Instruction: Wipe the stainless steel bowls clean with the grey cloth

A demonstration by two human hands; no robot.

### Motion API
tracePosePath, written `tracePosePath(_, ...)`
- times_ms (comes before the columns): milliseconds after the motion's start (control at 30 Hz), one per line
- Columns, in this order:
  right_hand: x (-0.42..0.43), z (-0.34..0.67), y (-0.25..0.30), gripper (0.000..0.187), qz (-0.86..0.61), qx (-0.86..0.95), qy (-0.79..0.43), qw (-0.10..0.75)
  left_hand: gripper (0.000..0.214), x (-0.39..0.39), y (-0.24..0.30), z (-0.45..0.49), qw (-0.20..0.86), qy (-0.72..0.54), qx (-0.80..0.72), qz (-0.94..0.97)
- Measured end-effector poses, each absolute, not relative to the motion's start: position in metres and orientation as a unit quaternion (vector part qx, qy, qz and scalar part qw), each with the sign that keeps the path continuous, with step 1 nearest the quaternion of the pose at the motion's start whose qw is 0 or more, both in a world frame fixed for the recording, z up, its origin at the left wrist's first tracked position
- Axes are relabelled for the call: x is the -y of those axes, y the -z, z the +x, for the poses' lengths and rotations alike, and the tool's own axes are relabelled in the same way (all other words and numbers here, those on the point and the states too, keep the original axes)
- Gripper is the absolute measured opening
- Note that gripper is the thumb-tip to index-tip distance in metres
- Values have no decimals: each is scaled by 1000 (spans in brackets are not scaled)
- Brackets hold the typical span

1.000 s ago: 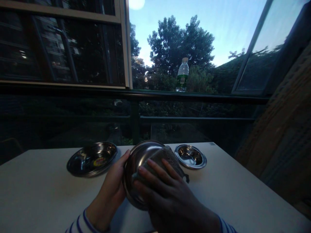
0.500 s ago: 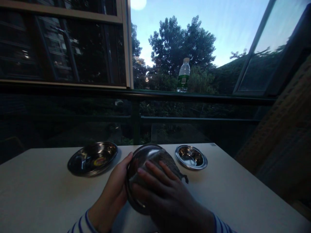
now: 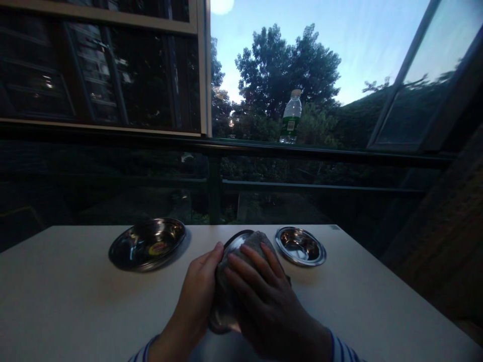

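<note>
My left hand grips the left rim of a steel bowl, tilted up on its edge above the white table. My right hand presses a grey cloth against the bowl's face, fingers laid over it. Most of the bowl is hidden behind my hands. Both sleeves are striped.
A wide steel dish with a sticker lies on the table to the left, and a small steel bowl to the right. A plastic water bottle stands on the dark railing beyond the table's far edge.
The bowl has turned more edge-on and dropped a little, so less of its shiny inside shows. My right hand with the cloth has slid across it. The view shifted slightly.
</note>
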State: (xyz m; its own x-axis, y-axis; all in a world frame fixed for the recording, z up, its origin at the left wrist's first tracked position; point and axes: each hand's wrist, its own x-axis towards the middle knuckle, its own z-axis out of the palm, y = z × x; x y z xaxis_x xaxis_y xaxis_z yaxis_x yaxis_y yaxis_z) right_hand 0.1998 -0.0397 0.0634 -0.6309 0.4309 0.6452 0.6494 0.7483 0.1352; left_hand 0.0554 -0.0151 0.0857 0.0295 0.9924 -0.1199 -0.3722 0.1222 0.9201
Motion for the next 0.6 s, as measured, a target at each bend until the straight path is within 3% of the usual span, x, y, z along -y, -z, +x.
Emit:
tracePosePath(333,14,224,-58,40,-443,760,-67,470,31,23,-91,58,573,-545,-446,419)
tracePosePath(467,18,216,-54,40,-438,757,-48,482,30,25,-92,60,582,-541,-444,413)
tracePosePath(600,28,210,-60,41,-416,809,28,415,29,26,-90,63,604,-540,-426,402)
